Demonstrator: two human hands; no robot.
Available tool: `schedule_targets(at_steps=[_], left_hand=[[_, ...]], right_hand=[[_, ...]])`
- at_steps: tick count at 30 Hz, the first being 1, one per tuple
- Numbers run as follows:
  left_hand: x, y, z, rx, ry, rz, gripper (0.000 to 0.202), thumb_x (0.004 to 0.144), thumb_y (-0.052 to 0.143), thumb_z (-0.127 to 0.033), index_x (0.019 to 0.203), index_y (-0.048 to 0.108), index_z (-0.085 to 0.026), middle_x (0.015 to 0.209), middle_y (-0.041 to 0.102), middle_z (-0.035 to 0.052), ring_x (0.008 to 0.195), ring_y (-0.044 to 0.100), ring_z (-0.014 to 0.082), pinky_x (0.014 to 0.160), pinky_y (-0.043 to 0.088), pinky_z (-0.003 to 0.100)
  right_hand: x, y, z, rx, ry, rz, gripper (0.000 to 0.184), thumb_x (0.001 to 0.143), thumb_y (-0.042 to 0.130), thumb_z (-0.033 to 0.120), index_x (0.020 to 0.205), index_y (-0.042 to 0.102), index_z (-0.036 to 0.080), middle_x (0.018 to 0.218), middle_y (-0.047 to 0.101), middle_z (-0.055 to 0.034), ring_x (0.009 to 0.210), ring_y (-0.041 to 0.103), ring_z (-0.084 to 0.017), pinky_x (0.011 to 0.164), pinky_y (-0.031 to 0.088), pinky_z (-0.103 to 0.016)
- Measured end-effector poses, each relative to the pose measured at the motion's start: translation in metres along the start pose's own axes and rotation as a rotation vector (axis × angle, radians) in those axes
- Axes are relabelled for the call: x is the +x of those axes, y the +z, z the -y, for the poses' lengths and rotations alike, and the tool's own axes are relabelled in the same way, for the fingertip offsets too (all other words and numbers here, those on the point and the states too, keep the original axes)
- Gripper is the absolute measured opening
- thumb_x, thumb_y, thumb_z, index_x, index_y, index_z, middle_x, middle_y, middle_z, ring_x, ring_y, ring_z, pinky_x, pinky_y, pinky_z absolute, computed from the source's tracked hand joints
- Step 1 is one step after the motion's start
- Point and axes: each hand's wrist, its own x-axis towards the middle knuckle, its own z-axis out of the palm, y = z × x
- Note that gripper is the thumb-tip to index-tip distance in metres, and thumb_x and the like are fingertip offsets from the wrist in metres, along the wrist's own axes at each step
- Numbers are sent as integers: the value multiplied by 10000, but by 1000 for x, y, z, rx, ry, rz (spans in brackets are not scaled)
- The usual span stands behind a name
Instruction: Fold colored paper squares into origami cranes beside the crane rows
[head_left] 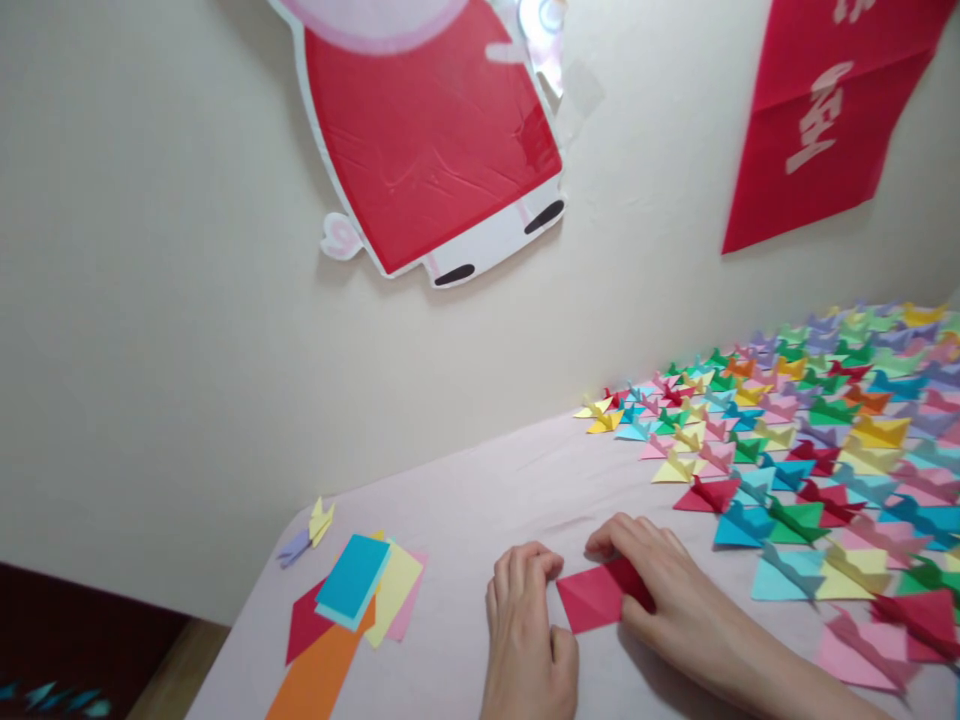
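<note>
A red sheet of origami paper, folded into a rectangle with a faint crease, lies on the pale cloth-covered surface. My right hand is over its right end, thumb on the paper and fingers curved at the far edge; that end is partly hidden under the hand. Just off the paper's left edge, my left hand rests on the cloth. Its fingers bend and its thumb stands apart, with nothing held.
At left lie loose coloured papers, a blue sheet on top and an orange one below. Beyond them are small yellow and purple folded pieces. Rows of folded paper birds cover the right side. A wall borders the back.
</note>
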Motion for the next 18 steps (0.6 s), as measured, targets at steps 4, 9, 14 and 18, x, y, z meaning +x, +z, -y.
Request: schedule_targets(at_steps=[4, 9, 14, 18], left_hand=[[-3, 8, 2, -8, 35, -27, 647, 698, 488, -110, 1337, 484, -211, 1329, 526, 99, 1264, 420, 285, 1073, 381, 461], [-1, 11, 2, -71, 76, -37, 440, 789, 572, -188, 1224, 589, -252, 1258, 548, 96, 1200, 457, 289, 1008, 414, 470], [2, 9, 1, -98, 205, -138, 401, 804, 584, -122, 1179, 602, -263, 1237, 561, 88, 1183, 460, 283, 971, 416, 461], [3, 9, -3, -23, 362, -270, 357, 805, 534, -36, 1088, 623, -235, 1217, 583, 84, 1171, 477, 269, 949, 411, 436]], right_hand=[[-1, 1, -5, 108, 37, -40, 397, 624, 423, 70, 950, 571, 241, 967, 644, -42, 947, 566, -253, 859, 435, -420], [-4, 5, -11, 301, 76, -109, 308, 774, 401, 189, 1031, 561, 245, 902, 665, -37, 880, 621, -233, 816, 489, -385], [-8, 0, -5, 383, -25, -160, 251, 900, 376, 285, 1071, 548, 226, 826, 667, -23, 721, 652, -178, 709, 510, -305], [-10, -1, 0, 359, -85, -175, 236, 944, 349, 278, 1053, 551, 224, 740, 648, 8, 608, 625, -145, 633, 500, -267]])
